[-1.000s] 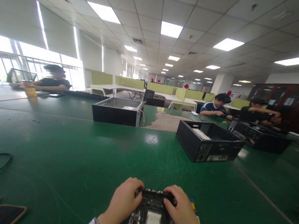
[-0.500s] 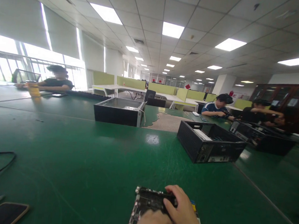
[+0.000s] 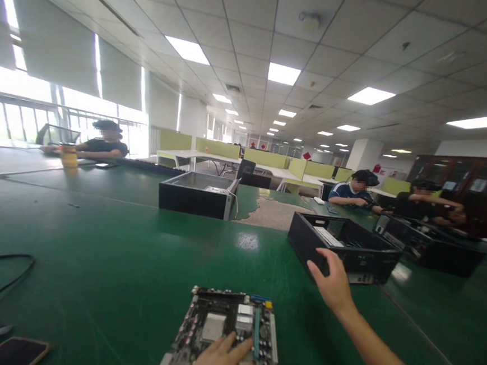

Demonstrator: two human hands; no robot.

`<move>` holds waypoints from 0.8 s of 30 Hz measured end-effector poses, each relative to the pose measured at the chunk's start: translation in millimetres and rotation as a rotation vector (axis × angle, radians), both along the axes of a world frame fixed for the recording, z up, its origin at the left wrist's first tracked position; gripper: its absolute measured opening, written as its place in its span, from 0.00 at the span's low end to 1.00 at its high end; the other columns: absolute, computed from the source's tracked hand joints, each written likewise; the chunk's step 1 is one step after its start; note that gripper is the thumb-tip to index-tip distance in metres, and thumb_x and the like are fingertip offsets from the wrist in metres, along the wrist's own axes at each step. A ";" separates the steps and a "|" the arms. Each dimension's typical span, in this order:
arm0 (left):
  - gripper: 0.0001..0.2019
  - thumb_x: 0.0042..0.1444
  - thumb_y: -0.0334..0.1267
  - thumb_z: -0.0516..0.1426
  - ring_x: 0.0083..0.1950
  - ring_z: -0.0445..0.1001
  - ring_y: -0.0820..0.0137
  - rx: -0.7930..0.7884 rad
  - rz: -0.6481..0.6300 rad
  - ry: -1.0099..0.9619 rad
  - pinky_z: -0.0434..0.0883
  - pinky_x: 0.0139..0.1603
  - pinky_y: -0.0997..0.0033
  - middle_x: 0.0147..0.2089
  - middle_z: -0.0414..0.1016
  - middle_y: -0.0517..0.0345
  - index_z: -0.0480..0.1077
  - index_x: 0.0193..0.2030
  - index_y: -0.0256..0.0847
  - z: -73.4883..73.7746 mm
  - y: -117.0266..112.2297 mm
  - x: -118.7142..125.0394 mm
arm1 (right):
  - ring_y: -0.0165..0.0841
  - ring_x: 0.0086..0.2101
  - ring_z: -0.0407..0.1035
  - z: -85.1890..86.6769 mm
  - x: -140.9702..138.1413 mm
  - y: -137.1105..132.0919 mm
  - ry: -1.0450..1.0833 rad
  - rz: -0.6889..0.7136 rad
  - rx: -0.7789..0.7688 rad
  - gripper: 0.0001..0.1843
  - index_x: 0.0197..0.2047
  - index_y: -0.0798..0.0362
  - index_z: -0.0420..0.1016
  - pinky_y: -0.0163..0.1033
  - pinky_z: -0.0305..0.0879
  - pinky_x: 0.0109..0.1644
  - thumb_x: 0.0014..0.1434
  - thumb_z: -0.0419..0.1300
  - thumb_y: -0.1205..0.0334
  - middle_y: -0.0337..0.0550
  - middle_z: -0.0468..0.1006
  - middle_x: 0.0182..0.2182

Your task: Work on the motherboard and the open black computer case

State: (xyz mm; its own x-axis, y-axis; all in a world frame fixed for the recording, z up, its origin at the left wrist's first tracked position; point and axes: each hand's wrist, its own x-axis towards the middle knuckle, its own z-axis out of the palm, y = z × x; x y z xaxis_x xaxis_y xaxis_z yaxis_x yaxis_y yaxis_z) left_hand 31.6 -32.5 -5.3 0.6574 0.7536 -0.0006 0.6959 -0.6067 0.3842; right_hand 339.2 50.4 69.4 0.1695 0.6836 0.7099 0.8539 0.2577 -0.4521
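A computer motherboard (image 3: 200, 309) lies on the green table in front of me. It bears a pale square chip (image 3: 214, 327), silvery heat sinks, and long slots along its right side. My left hand (image 3: 223, 362) rests over the board's lower part, with fingers spread and touching it. Away to the right, my right hand (image 3: 333, 282) is raised with thumb and fingers apart and nothing in them. Behind that hand stands an open black computer case (image 3: 306, 243); whether the fingers touch its wall I cannot tell.
Another open case (image 3: 194, 200) stands farther back, beside a torn patch (image 3: 272, 213) in the table covering. A third black case (image 3: 449, 252) is at right. Nearer left lie a phone (image 3: 15, 353) and a black cable (image 3: 30, 267). Several people sit at the table's far side.
My right hand has left the motherboard and moved forward and right, towards the black case. The motherboard now appears farther left and is less covered. My left hand stays over it, fingers now spread.
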 end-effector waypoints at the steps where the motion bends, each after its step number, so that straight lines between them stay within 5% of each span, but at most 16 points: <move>1: 0.16 0.54 0.34 0.56 0.66 0.61 0.47 0.008 0.037 0.017 0.62 0.63 0.41 0.67 0.62 0.62 0.73 0.48 0.56 11.3 8.6 -15.9 | 0.44 0.54 0.63 10.8 16.3 13.6 -0.072 -0.055 -0.021 0.30 0.52 0.55 0.67 0.48 0.57 0.61 0.56 0.53 0.41 0.54 0.72 0.52; 4: 0.18 0.54 0.33 0.55 0.66 0.62 0.55 0.061 0.186 0.010 0.59 0.66 0.48 0.67 0.63 0.62 0.72 0.50 0.54 35.9 34.5 -76.4 | 0.52 0.57 0.61 30.6 59.4 44.4 -0.254 -0.267 -0.329 0.40 0.56 0.61 0.66 0.54 0.54 0.60 0.54 0.51 0.35 0.62 0.71 0.53; 7: 0.16 0.58 0.38 0.52 0.64 0.65 0.58 0.145 0.327 -0.023 0.60 0.66 0.52 0.64 0.67 0.60 0.72 0.50 0.52 39.1 63.2 -147.6 | 0.55 0.57 0.60 33.9 85.8 61.6 -0.350 -0.379 -0.592 0.48 0.59 0.61 0.65 0.58 0.51 0.60 0.52 0.47 0.28 0.62 0.71 0.54; 11: 0.15 0.55 0.41 0.54 0.60 0.69 0.59 0.138 0.444 -0.063 0.62 0.63 0.58 0.61 0.71 0.59 0.75 0.47 0.50 29.0 97.6 -235.8 | 0.55 0.57 0.60 34.0 95.6 76.0 -0.359 -0.418 -0.686 0.51 0.61 0.61 0.63 0.58 0.53 0.58 0.54 0.40 0.26 0.64 0.69 0.56; 14: 0.20 0.50 0.47 0.58 0.61 0.68 0.54 0.154 0.534 -0.082 0.61 0.64 0.56 0.60 0.71 0.55 0.74 0.50 0.47 30.3 110.7 -267.7 | 0.57 0.52 0.66 37.7 94.9 82.9 -0.381 -0.421 -0.713 0.48 0.60 0.59 0.66 0.57 0.56 0.54 0.54 0.42 0.28 0.63 0.74 0.51; 18: 0.26 0.50 0.58 0.57 0.66 0.60 0.53 0.255 0.540 -0.115 0.53 0.67 0.53 0.62 0.70 0.54 0.73 0.53 0.49 51.1 111.0 -232.4 | 0.55 0.49 0.69 44.2 90.9 79.6 -0.401 -0.403 -0.698 0.43 0.58 0.55 0.70 0.52 0.60 0.49 0.55 0.45 0.30 0.61 0.77 0.48; 24: 0.18 0.58 0.52 0.54 0.65 0.61 0.61 0.209 0.159 -0.243 0.52 0.68 0.54 0.60 0.71 0.58 0.73 0.51 0.50 96.6 97.0 -79.0 | 0.52 0.48 0.71 46.7 60.6 41.5 -0.376 -0.348 -0.586 0.40 0.53 0.53 0.75 0.49 0.61 0.49 0.56 0.44 0.31 0.57 0.78 0.47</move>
